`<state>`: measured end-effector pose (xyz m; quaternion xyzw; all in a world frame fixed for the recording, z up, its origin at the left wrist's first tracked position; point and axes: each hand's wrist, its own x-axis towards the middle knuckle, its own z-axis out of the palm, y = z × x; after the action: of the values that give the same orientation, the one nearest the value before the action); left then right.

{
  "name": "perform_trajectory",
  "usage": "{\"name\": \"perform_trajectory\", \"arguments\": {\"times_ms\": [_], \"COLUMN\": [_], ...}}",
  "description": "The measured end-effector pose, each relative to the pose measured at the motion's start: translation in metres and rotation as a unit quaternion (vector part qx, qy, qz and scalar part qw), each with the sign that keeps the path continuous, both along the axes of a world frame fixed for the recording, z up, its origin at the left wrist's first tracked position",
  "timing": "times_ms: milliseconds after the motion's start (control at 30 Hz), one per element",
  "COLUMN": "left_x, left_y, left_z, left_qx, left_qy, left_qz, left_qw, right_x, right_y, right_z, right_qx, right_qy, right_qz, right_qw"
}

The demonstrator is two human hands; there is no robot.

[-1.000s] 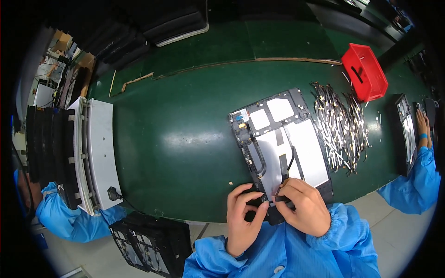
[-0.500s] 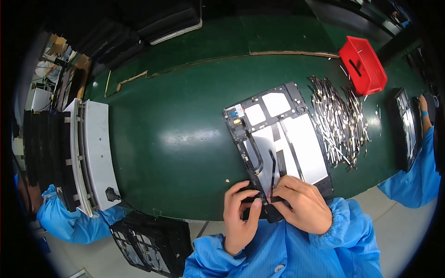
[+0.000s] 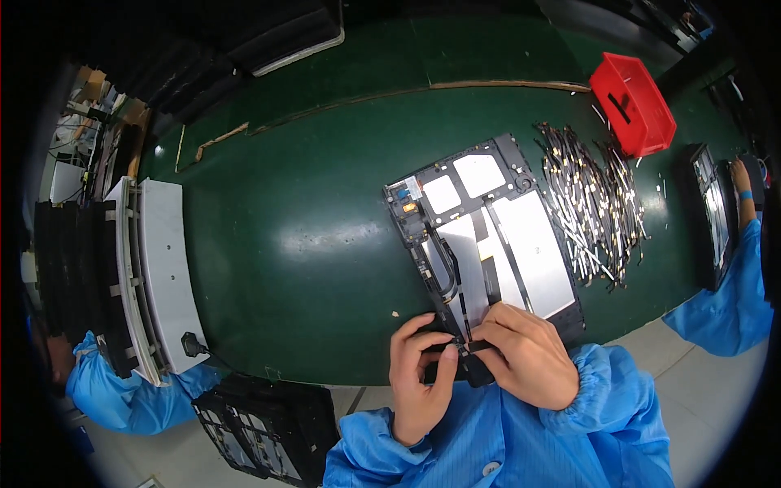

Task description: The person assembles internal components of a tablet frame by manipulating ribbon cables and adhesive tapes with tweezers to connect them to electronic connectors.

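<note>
A flat device housing (image 3: 529,252) with a black frame and white and silver plates lies at a slant before me. Along its left part runs a thin black strip cable (image 3: 462,297), its near end reaching my fingertips. My right hand (image 3: 529,358) rests over the near edge, thumb and fingers pinched on a dark strip piece beside the cable's end. My left hand (image 3: 421,378) is curled at the housing's near left corner. Its thumb and forefinger tips come close together on the black edge; what lies between them is hidden.
Right of the housing spreads a heap of thin black and silver strips (image 3: 582,203), with a red bin (image 3: 634,106) behind. Another person's blue sleeve (image 3: 724,301) is at far right. White panels (image 3: 169,268) and a black plug (image 3: 193,345) stand left; black housings (image 3: 264,427) sit below the table edge.
The cable's upper part has swung left, nearer the frame's left side. Both hands stay at the near edge with small finger shifts. The whole view has moved slightly.
</note>
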<state>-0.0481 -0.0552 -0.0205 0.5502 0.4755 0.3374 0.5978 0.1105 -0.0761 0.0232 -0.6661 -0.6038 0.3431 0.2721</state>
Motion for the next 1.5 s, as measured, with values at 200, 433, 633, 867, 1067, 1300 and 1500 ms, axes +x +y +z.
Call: {"name": "perform_trajectory", "arguments": {"times_ms": [200,433,633,867,1067,1300,1500], "left_x": [0.002,-0.008,-0.014,-0.030,-0.042,-0.038,-0.038], "left_y": [0.004,0.014,0.015,-0.008,-0.021,-0.026,-0.023], "left_z": [0.004,0.011,0.007,0.013,0.018,0.006,0.000], "left_qx": [0.031,-0.015,-0.041,-0.077,-0.134,-0.197,-0.185], "left_qy": [0.028,0.004,-0.020,-0.023,0.036,-0.078,-0.071], "left_qz": [-0.018,-0.077,-0.095,-0.074,-0.181,-0.103,-0.128], "left_qw": [0.999,0.997,0.994,0.994,0.974,0.972,0.972], "right_x": [-0.001,-0.004,-0.014,-0.022,-0.022,-0.024,-0.017], "right_y": [0.002,-0.001,0.000,-0.007,-0.011,-0.016,-0.020], "right_z": [0.002,0.006,0.019,0.017,0.008,-0.007,0.004], "right_qx": [0.014,0.007,-0.030,0.048,0.065,0.127,0.113], "right_qy": [-0.002,0.003,0.110,-0.006,-0.025,0.047,0.164], "right_qz": [-0.001,-0.001,-0.003,-0.029,-0.059,-0.084,-0.069], "right_qw": [1.000,1.000,0.993,0.998,0.996,0.987,0.978]}}
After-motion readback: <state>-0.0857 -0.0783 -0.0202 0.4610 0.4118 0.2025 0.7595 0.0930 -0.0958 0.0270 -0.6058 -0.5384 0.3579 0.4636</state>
